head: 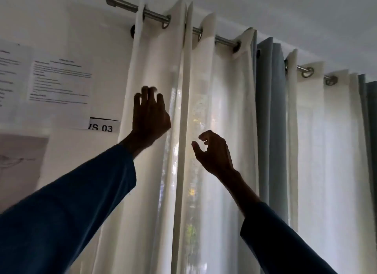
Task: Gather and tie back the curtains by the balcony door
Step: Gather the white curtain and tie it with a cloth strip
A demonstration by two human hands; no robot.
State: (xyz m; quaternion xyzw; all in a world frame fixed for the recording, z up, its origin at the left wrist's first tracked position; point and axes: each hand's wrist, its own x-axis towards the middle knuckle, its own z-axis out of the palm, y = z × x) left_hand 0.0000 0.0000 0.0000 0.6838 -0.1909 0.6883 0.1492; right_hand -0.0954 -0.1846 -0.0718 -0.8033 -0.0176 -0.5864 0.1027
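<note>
Left hand (150, 115), raised on a dark-sleeved arm, fingers spread and slightly bent, with nothing between them. It lies over the left panel of the white sheer curtain (224, 90). Its fingertips are blurred, so contact with the cloth cannot be confirmed. Right hand (214, 151), lower and further right, forms an open C with thumb apart from curled fingers. It holds nothing and appears just short of the fabric.

The curtain hangs by metal eyelets (165, 25) from a steel curtain rod (155, 15) that runs from upper left down to the right across the view. Its folds fall vertically, so the long axis of the cloth is upright. One prominent fold (184, 90) drops between the two hands, nearer the left hand above and the right hand below. A grey-blue curtain (267, 110) hangs on the same rod further right, and more white cloth lies beyond it.

The gathering appears barely begun: the white panel is spread along the rod and no tie-back is visible. The cloth to be bunched lies mainly rightward of both hands. The right hand is therefore the nearer one for drawing the folds leftward.

Printed sheets (59, 83) and a label (104, 127) are fixed to the wall at left.
</note>
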